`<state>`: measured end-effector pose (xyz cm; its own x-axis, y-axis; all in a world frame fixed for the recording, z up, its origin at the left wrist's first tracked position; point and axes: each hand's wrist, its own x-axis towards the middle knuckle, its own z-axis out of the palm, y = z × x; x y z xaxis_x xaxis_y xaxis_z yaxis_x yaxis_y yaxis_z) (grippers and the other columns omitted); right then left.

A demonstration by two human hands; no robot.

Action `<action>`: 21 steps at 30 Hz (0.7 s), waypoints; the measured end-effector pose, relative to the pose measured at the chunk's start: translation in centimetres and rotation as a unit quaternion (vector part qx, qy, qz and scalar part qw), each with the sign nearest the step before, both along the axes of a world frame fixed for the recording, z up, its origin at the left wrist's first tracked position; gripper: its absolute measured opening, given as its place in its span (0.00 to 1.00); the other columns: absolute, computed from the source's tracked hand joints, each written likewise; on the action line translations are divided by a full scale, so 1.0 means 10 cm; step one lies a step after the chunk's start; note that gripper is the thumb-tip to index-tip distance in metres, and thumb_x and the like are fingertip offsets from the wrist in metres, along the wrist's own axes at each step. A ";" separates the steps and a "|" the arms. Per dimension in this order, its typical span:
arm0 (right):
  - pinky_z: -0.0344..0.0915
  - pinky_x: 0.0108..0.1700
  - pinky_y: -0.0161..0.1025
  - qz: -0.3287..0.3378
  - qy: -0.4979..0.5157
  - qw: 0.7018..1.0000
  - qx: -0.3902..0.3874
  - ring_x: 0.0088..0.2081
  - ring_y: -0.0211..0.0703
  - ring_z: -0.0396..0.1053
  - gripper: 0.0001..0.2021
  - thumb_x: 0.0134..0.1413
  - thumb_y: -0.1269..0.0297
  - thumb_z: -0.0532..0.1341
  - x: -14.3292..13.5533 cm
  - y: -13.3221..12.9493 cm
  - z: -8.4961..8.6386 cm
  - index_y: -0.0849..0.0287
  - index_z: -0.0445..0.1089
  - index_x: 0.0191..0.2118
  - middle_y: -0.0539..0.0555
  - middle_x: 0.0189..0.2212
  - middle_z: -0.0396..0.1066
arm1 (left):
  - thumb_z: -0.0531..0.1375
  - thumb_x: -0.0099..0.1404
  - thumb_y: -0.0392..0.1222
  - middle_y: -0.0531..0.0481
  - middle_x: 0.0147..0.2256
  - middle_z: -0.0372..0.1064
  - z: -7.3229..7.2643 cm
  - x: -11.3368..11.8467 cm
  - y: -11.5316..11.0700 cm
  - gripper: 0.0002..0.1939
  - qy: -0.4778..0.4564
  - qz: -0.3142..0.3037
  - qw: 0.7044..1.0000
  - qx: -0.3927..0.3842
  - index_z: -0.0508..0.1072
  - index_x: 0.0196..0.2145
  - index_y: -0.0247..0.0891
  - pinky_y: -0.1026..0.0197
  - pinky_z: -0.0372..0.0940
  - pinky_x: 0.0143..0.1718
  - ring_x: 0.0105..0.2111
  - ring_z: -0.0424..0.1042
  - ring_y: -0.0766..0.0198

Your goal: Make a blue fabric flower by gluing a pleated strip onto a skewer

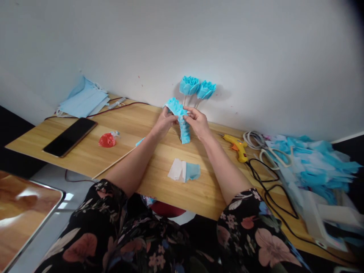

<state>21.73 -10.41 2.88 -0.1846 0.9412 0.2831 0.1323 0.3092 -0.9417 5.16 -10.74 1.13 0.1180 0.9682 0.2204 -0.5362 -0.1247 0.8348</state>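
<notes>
A ruffled blue strip of thin, mask-like fabric (185, 133) is pinched between both hands above the table, its lower end hanging down. My left hand (165, 120) grips it on the left side, with the fingers partly behind it. On the other side, my right hand (198, 121) pinches the gathered edge between thumb and fingers. Just beyond the hands, two blue fabric flowers (189, 85) on thin sticks stand against the wall. Nearer to me lie small white and blue fabric pieces (184, 170). A thin wooden stick (115, 163) with a blue tip passes beside my left forearm.
A black phone (70, 137), a red crumpled item (107, 140) and stacked blue masks (84, 100) lie left. A yellow glue gun (238, 147) with a black cord, white-handled scissors (275, 157) and heaped blue fabric strips (315, 159) are right. The wall (256, 68) rises behind.
</notes>
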 end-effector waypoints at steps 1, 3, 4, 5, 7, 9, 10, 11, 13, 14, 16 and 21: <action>0.69 0.39 0.41 0.002 0.004 1.000 -0.002 0.30 0.41 0.68 0.26 0.51 0.53 0.68 0.00 -0.01 0.01 0.54 0.75 0.55 0.46 0.27 0.70 | 0.71 0.47 0.39 0.52 0.38 0.73 0.00 0.00 0.00 0.35 -0.002 -0.002 1.000 0.005 0.66 0.52 0.45 0.60 0.66 0.36 0.34 0.74 0.62; 0.70 0.40 0.42 0.006 0.017 1.000 -0.007 0.31 0.42 0.69 0.25 0.52 0.52 0.67 0.00 -0.02 0.02 0.55 0.75 0.55 0.47 0.28 0.71 | 0.70 0.47 0.37 0.51 0.40 0.74 0.02 0.00 -0.01 0.36 -0.010 0.001 1.000 0.009 0.66 0.54 0.45 0.61 0.67 0.37 0.37 0.75 0.61; 0.71 0.40 0.43 0.006 0.021 1.000 -0.011 0.32 0.42 0.70 0.25 0.53 0.50 0.67 0.00 -0.03 0.03 0.55 0.75 0.56 0.48 0.28 0.72 | 0.70 0.47 0.37 0.51 0.40 0.74 0.03 0.00 -0.02 0.35 -0.014 0.006 1.000 0.008 0.66 0.53 0.45 0.61 0.67 0.37 0.38 0.75 0.61; 0.71 0.40 0.43 0.004 0.024 1.000 -0.014 0.32 0.43 0.70 0.26 0.54 0.49 0.67 0.00 -0.03 0.04 0.54 0.75 0.56 0.49 0.29 0.73 | 0.69 0.48 0.36 0.52 0.40 0.74 0.05 -0.01 -0.02 0.34 -0.018 0.014 1.000 0.006 0.66 0.53 0.45 0.62 0.67 0.37 0.38 0.75 0.61; 0.72 0.41 0.44 0.002 0.025 0.999 -0.024 0.34 0.44 0.72 0.27 0.55 0.44 0.66 0.01 -0.04 0.05 0.53 0.75 0.57 0.50 0.31 0.75 | 0.67 0.48 0.36 0.53 0.38 0.74 0.07 -0.03 -0.03 0.31 -0.022 0.032 0.999 0.000 0.66 0.50 0.45 0.63 0.67 0.37 0.36 0.75 0.63; 0.72 0.42 0.44 0.011 0.020 0.999 -0.032 0.36 0.45 0.73 0.30 0.54 0.41 0.66 0.02 -0.04 0.06 0.52 0.74 0.58 0.51 0.33 0.76 | 0.66 0.48 0.35 0.55 0.34 0.73 0.08 -0.04 -0.03 0.29 -0.025 0.043 0.999 -0.003 0.65 0.48 0.45 0.63 0.66 0.35 0.33 0.73 0.64; 0.72 0.42 0.44 0.020 0.016 0.999 -0.033 0.37 0.46 0.73 0.31 0.53 0.40 0.67 0.02 -0.05 0.06 0.52 0.73 0.59 0.51 0.34 0.76 | 0.66 0.49 0.35 0.55 0.33 0.72 0.09 -0.05 -0.03 0.28 -0.026 0.045 0.999 -0.003 0.65 0.48 0.45 0.63 0.66 0.35 0.32 0.73 0.65; 0.72 0.42 0.45 0.029 0.011 0.999 -0.031 0.37 0.47 0.73 0.33 0.52 0.40 0.67 0.02 -0.05 0.06 0.52 0.73 0.59 0.51 0.34 0.76 | 0.66 0.49 0.35 0.56 0.33 0.71 0.08 -0.05 -0.03 0.27 -0.028 0.046 0.999 -0.002 0.65 0.48 0.45 0.63 0.66 0.35 0.32 0.72 0.65; 0.71 0.43 0.45 0.042 0.001 0.999 -0.024 0.38 0.47 0.73 0.35 0.49 0.41 0.69 0.01 -0.05 0.06 0.53 0.72 0.59 0.52 0.35 0.76 | 0.66 0.50 0.35 0.56 0.33 0.71 0.08 -0.05 -0.02 0.27 -0.030 0.048 0.998 -0.003 0.65 0.48 0.45 0.62 0.66 0.37 0.33 0.73 0.64; 0.70 0.43 0.45 0.043 -0.001 0.999 -0.020 0.38 0.47 0.72 0.35 0.48 0.42 0.69 0.01 -0.05 0.06 0.53 0.72 0.59 0.52 0.36 0.76 | 0.66 0.51 0.36 0.55 0.34 0.72 0.07 -0.05 -0.01 0.26 -0.029 0.047 0.998 -0.005 0.65 0.48 0.45 0.61 0.67 0.37 0.34 0.74 0.63; 0.70 0.43 0.45 0.033 -0.002 0.999 -0.016 0.37 0.46 0.71 0.33 0.47 0.45 0.68 -0.01 -0.04 0.05 0.53 0.72 0.59 0.52 0.35 0.76 | 0.66 0.55 0.39 0.54 0.35 0.73 0.06 -0.04 0.00 0.23 -0.027 0.038 0.999 -0.015 0.65 0.47 0.44 0.59 0.68 0.38 0.34 0.75 0.62; 0.66 0.37 0.41 0.001 0.004 1.000 -0.012 0.31 0.42 0.66 0.30 0.47 0.50 0.67 -0.01 -0.01 0.05 0.54 0.72 0.57 0.48 0.30 0.72 | 0.69 0.55 0.44 0.55 0.32 0.71 0.03 -0.01 -0.01 0.24 -0.008 0.000 1.000 -0.013 0.64 0.47 0.44 0.61 0.67 0.35 0.30 0.74 0.64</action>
<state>21.64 -10.54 3.36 -0.1847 0.9474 0.2614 0.1231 0.2861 -0.9502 5.05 -10.85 1.44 0.1147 0.9738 0.1964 -0.5487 -0.1027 0.8297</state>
